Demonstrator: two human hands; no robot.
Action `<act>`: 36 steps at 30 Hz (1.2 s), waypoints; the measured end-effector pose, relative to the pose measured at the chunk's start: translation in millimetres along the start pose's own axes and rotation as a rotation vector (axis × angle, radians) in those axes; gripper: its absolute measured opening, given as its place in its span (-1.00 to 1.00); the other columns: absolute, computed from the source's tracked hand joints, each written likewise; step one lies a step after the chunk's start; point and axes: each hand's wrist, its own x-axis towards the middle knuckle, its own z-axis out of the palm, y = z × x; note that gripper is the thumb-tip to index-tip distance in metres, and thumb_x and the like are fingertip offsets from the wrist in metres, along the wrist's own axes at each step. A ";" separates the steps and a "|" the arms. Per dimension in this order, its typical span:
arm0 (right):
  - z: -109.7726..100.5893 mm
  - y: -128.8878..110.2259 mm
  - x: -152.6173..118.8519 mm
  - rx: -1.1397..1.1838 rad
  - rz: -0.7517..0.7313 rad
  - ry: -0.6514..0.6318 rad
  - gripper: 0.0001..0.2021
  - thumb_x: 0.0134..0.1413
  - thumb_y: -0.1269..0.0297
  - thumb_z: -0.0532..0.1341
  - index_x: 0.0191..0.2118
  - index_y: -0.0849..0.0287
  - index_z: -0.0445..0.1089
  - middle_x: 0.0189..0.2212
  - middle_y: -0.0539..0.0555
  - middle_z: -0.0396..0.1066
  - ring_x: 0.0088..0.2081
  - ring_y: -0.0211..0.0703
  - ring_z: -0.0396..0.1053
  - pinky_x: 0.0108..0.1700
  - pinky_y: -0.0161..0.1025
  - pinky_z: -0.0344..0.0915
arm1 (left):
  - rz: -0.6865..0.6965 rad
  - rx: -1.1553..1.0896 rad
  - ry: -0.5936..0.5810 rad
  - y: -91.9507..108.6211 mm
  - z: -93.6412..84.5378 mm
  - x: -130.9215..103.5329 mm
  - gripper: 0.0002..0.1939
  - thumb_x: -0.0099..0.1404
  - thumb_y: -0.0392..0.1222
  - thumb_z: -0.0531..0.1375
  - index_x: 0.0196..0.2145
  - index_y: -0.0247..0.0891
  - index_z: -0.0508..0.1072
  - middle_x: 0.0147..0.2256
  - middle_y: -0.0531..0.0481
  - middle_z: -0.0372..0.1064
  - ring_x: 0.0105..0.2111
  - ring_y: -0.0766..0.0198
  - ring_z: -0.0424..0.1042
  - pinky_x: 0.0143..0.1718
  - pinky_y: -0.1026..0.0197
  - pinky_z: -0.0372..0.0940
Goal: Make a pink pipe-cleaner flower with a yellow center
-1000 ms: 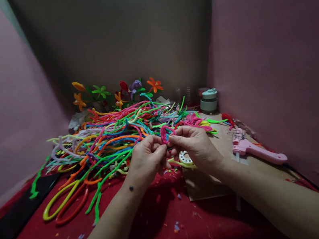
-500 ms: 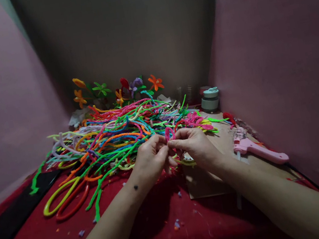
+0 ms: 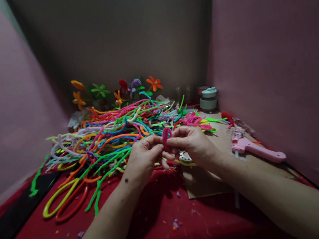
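Observation:
A pink pipe cleaner [image 3: 166, 134], bent into a narrow upright loop, is held between both hands at the middle of the view. My left hand [image 3: 147, 154] pinches its left side between thumb and forefinger, the lower fingers loosely curled. From the other side, my right hand [image 3: 190, 142] grips it with thumb and fingertips. The lower ends of the loop are hidden behind the fingers. Just behind the hands spreads a large heap of coloured pipe cleaners [image 3: 116, 139]. A white ring-shaped piece with dark dots [image 3: 185, 156] shows beside my right hand.
Scissors with yellow and red handles [image 3: 57, 202] lie at left near a black strip [image 3: 19, 216]. At right, a pink glue gun [image 3: 256, 148] rests on a brown board [image 3: 206, 181]. A lidded cup [image 3: 209, 100] and pipe-cleaner flowers [image 3: 153, 83] stand behind, on red cloth [image 3: 154, 234].
My left hand has shifted slightly left and down, and the hands are a little further apart. The pink loop now shows more fully and stands narrower between them.

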 end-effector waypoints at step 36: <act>2.7 -3.4 1.2 -0.035 0.060 0.090 -0.84 -0.28 0.31 0.31 -0.63 0.27 0.35 -0.73 -0.09 0.27 -0.69 -0.43 0.11 -0.64 -0.41 0.02 | -0.072 0.371 0.068 6.8 3.4 -3.4 -0.80 0.05 -0.14 0.18 -0.60 -0.30 0.33 -0.79 0.17 0.17 -0.81 0.50 0.05 -0.78 0.43 -0.08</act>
